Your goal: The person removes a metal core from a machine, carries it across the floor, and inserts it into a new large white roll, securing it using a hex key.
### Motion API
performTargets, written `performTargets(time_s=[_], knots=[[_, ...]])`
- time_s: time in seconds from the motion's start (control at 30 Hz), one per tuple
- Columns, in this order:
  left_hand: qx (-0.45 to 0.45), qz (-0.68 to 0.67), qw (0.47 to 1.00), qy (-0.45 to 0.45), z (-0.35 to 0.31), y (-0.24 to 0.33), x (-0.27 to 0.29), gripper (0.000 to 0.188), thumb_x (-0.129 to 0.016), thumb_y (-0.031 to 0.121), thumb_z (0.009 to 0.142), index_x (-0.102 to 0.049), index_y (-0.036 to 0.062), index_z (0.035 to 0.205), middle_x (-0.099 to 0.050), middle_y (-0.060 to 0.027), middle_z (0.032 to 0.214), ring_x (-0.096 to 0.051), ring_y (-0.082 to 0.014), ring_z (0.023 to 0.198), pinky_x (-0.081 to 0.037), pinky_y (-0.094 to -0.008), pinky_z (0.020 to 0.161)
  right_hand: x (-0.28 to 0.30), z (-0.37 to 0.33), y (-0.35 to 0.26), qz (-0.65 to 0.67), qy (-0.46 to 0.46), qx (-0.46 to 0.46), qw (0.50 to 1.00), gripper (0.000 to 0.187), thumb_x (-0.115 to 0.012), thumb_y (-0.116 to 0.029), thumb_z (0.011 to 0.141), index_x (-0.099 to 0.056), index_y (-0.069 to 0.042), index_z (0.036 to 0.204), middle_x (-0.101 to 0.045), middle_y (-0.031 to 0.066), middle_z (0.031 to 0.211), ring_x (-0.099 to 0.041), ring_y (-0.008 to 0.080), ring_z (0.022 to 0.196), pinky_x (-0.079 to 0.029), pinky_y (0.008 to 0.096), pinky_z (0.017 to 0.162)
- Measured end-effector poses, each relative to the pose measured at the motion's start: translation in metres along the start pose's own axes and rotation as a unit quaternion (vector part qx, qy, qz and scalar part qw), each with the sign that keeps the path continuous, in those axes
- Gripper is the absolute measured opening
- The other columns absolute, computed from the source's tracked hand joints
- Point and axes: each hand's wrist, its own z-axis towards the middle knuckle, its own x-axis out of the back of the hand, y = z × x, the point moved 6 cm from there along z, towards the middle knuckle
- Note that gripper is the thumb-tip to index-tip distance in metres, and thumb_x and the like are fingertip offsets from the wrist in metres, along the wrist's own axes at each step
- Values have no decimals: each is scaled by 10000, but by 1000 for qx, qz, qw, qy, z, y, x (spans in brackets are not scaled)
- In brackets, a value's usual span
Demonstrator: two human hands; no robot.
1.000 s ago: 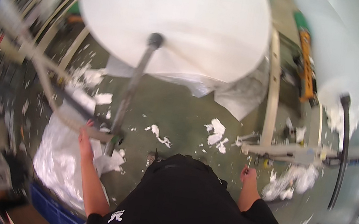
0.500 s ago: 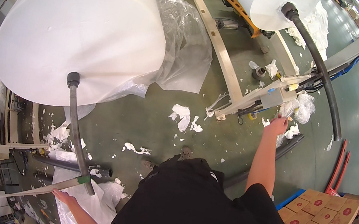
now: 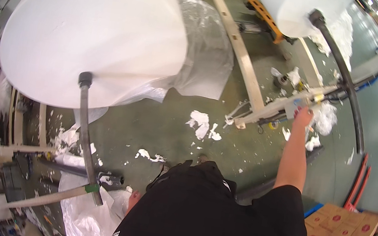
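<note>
My right hand point(image 3: 304, 116) reaches out, arm stretched, to the small pale box point(image 3: 291, 108) on the cream machine arm point(image 3: 269, 112). Its fingers look bent near the box, but blur hides whether they touch or grip anything. My left hand point(image 3: 134, 200) shows only in part beside my black shirt, above crumpled clear plastic film point(image 3: 89, 216); its fingers are mostly hidden. A huge white roll point(image 3: 93, 38) stands ahead on the left, with a dark shaft point(image 3: 84, 136) sticking out of its core. A second white roll point(image 3: 295, 9) hangs at the far right, also with a shaft point(image 3: 348, 79).
Torn white scraps point(image 3: 200, 124) lie on the green floor. Dark tubes point(image 3: 107, 178) lie at the left, and another point(image 3: 262, 189) beneath my right arm. Stacked cartons point(image 3: 336, 235) stand at right, near red forks point(image 3: 359, 182). A cream beam point(image 3: 239, 52) runs between the rolls.
My right hand has moved forward to the pale box. My left hand has drawn in from the beam by the shaft end toward my body. The view has shifted slightly.
</note>
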Motion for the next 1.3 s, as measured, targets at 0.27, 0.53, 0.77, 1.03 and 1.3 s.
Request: performTargets(time_s=[0.27,0.53,0.77,1.03,1.3], knots=[[309,-303,901,35,-13,-7,-9,493,-643,257,837,-609,-8,1252,-701,-159,977,-673,-179,794,-544,-322,726,46,-8,77,-199,65,162,964,451,-598,-391,897,-547,20,1075,-610,121,727,-559,220,527,-448,346,447],[348,-287,890,57,-18,1,39,453,-644,203,838,-617,-3,1241,-696,-114,918,-638,-154,680,-538,-294,612,35,-311,336,-555,-508,-166,638,149,-613,-161,816,-686,-40,863,-669,106,745,-628,205,596,-524,366,521],[440,-283,852,9,-21,-39,47,412,-637,211,863,-635,19,1227,-668,-60,813,-618,-137,630,-512,-279,564,-56,-347,330,-502,-504,-112,694,205,-630,-148,812,-693,-26,964,-666,89,737,-616,168,566,-508,316,503],[433,-254,865,12,8,18,38,428,-634,214,871,-624,5,1245,-713,-102,914,-660,-155,729,-526,-291,664,-230,-336,353,-381,-446,-211,782,183,-608,-172,874,-678,-24,955,-655,68,747,-614,169,588,-476,307,474],[459,-224,858,-52,9,112,19,406,-680,252,885,-618,12,1207,-707,-112,1045,-650,-186,1003,-493,-325,897,-405,-407,540,-376,-557,-254,696,165,-601,-190,890,-673,-53,949,-636,52,698,-595,159,524,-477,295,446]])
